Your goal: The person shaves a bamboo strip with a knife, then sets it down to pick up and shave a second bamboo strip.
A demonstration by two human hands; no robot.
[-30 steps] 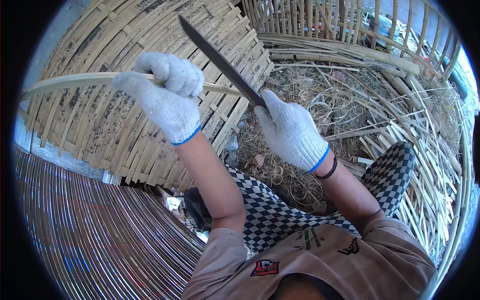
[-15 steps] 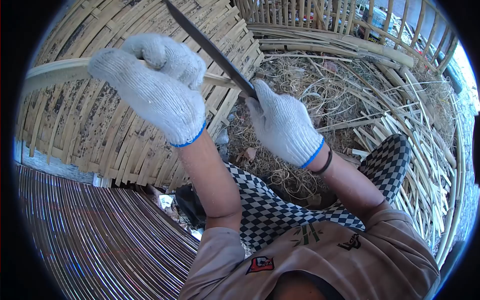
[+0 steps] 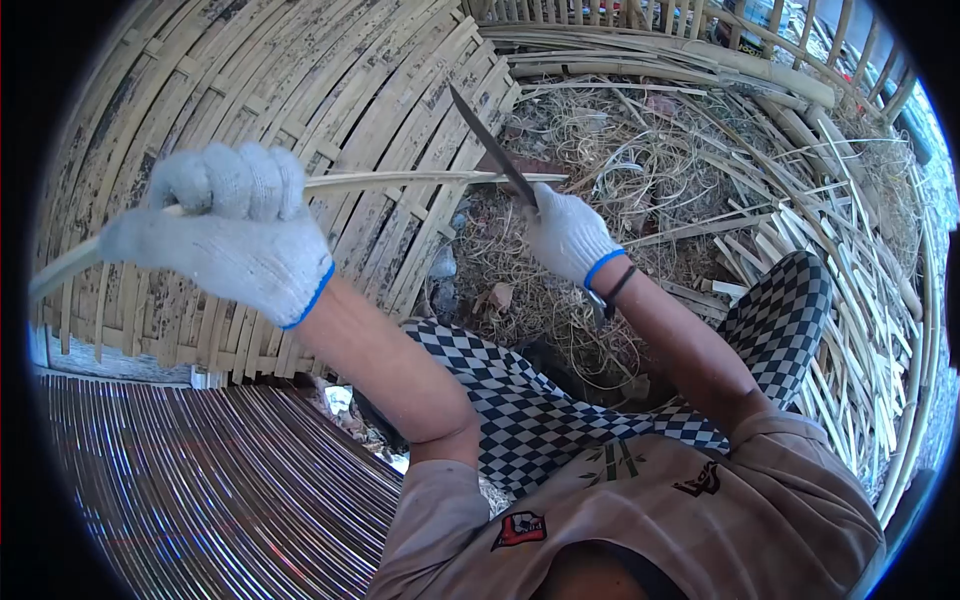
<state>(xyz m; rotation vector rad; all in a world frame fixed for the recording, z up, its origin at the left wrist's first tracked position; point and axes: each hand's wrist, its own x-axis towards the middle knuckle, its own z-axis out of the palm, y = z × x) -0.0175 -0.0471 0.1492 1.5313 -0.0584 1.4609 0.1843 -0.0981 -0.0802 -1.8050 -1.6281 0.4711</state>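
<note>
Both my hands wear white knit gloves with blue cuffs. My left hand (image 3: 225, 232) is closed around a long thin bamboo strip (image 3: 420, 180), which runs from the lower left past the glove and rightward to the knife. My right hand (image 3: 567, 237) grips the handle of a long dark knife (image 3: 490, 148). Its blade points up and to the left and crosses the strip close to the strip's right end. My knees in black-and-white checked trousers (image 3: 520, 400) are below the hands.
A large woven bamboo mat or basket wall (image 3: 300, 90) stands behind the hands. Bamboo shavings (image 3: 640, 170) and cut slats (image 3: 860, 330) cover the ground at right. A bundle of thin slivers (image 3: 190, 480) lies at lower left. A bamboo frame (image 3: 700, 20) is at the top.
My left hand has pulled the strip to the left and down, away from the knife. My right hand with the knife has moved away from me and sits near the strip's right end.
</note>
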